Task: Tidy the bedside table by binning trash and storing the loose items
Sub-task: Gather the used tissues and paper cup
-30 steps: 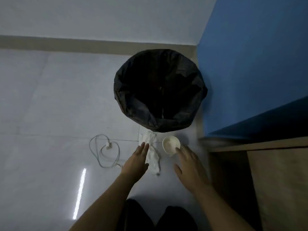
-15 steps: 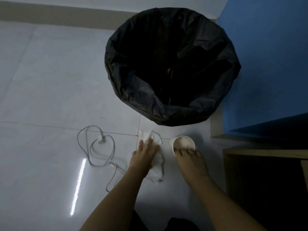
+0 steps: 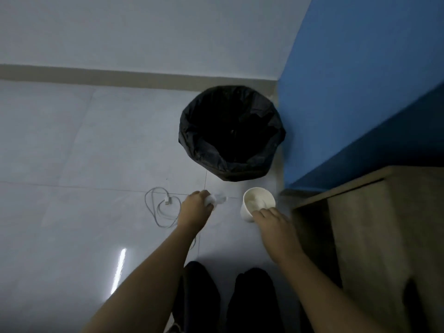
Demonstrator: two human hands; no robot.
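Pickup done: left hand (image 3: pixel 195 210) went from flat on tissue (image 3: pixel 212 199) to clenching it; right hand (image 3: pixel 271 221) gripped cup (image 3: pixel 258 204). Both lifted off floor (image 3: pixel 72 152), just near of bin (image 3: pixel 231 133); drop looked next.

Left hand (image 3: pixel 195 210) now grips tissue (image 3: pixel 213 200), bunched at its fingertips instead of spread flat beneath. Right hand (image 3: pixel 271 221) holds cup (image 3: pixel 254 203), lifted off floor.
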